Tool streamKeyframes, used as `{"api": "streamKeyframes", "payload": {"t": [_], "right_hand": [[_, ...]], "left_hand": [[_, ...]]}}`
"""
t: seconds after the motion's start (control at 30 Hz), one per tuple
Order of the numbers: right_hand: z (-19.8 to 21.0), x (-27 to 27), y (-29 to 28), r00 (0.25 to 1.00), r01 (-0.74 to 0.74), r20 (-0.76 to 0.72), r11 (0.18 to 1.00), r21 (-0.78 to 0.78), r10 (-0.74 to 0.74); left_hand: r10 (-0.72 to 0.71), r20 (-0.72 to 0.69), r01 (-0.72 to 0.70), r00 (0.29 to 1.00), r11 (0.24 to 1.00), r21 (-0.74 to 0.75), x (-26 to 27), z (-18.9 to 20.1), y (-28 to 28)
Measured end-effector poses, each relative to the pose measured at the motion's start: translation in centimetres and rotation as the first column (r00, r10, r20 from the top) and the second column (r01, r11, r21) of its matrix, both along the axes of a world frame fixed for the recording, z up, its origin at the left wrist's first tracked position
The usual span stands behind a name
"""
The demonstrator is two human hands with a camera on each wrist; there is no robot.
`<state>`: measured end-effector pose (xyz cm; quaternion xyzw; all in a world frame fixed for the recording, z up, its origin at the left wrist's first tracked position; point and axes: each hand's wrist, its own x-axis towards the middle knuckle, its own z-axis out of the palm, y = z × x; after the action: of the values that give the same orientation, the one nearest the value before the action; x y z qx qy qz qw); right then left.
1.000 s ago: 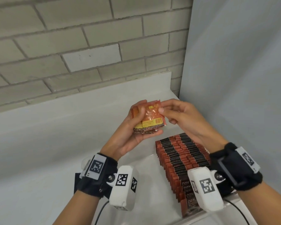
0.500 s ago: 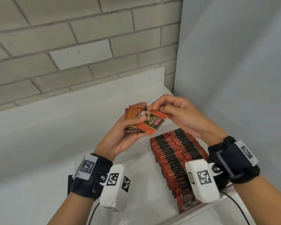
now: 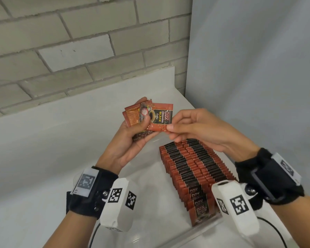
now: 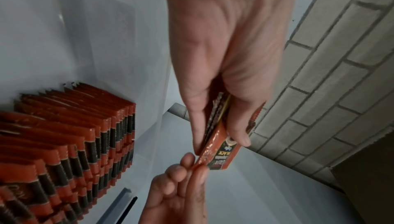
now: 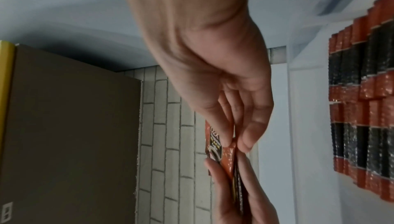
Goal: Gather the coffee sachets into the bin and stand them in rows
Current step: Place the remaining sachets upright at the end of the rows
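Since a second ago the front coffee sachet (image 3: 160, 116) has been turned label-up and slid rightward out of the small stack of sachets (image 3: 132, 117), its lower corner now pinched by the right hand (image 3: 195, 129) between thumb and forefinger. Left hand (image 3: 131, 140) grips the stack, thumb across it, hiding the lower packets. Below, rows of red-and-black sachets (image 3: 191, 169) stand in the clear bin (image 3: 207, 223), whose walls are barely discernible

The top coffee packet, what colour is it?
The top sachet is orange-red with a black panel and yellow lettering, clearest in the head view.
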<state>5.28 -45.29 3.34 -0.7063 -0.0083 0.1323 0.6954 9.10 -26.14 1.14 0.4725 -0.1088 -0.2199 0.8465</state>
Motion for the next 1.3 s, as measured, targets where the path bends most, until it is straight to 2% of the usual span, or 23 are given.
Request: {"api": "streamKeyframes", "payload": {"t": [0.17,0.33,0.4,0.47,0.57,0.63,0.77,0.97,1.3], "right_hand": [[0.7,-0.8,-0.5,1.000,0.016,0.003,1.000,-0.016,-0.016],[1.8,-3.6,-3.1,0.987,0.096,0.152,0.963,-0.251,-0.059],[2.1,-5.4,-4.3,0.978,0.031,0.203,0.924,-0.382,0.051],[2.1,-7.1,-5.0,0.962,-0.093,0.183,0.873,-0.478,0.203],[0.7,-9.0,-5.4,0.914,-0.208,0.150,0.753,-0.624,0.377],[-0.4,-9.9,-5.3,0.896,-0.236,0.114,0.676,-0.698,0.430],[-2.3,-10.6,-5.2,0.900,-0.254,0.048,0.611,-0.750,0.433],[-3.1,-10.4,-4.6,0.877,-0.293,0.004,0.540,-0.790,0.481],[-3.5,-10.0,-4.6,0.857,-0.334,-0.005,0.548,-0.767,0.514]], "left_hand": [[-0.007,-0.022,0.006,1.000,1.000,-0.014,-0.1,0.0,-0.3],[0.060,-0.125,-0.060,0.990,0.998,0.002,0.2,-0.2,-0.2],[0.067,-0.146,-0.068,0.987,0.998,-0.004,0.1,0.0,-0.2],[0.066,-0.161,-0.068,0.985,0.998,-0.002,-0.1,0.2,-0.3],[0.054,-0.186,-0.052,0.981,0.999,0.011,-0.4,0.5,-0.6],[0.049,-0.227,-0.053,0.973,0.999,-0.012,-0.4,0.5,-0.6],[0.048,-0.285,-0.064,0.957,0.997,-0.048,-0.3,0.3,-0.5],[0.038,-0.272,-0.040,0.962,0.999,0.000,-0.4,0.2,-0.7],[-0.009,-0.173,0.022,0.985,0.997,0.074,-0.3,-0.1,-0.6]]}}
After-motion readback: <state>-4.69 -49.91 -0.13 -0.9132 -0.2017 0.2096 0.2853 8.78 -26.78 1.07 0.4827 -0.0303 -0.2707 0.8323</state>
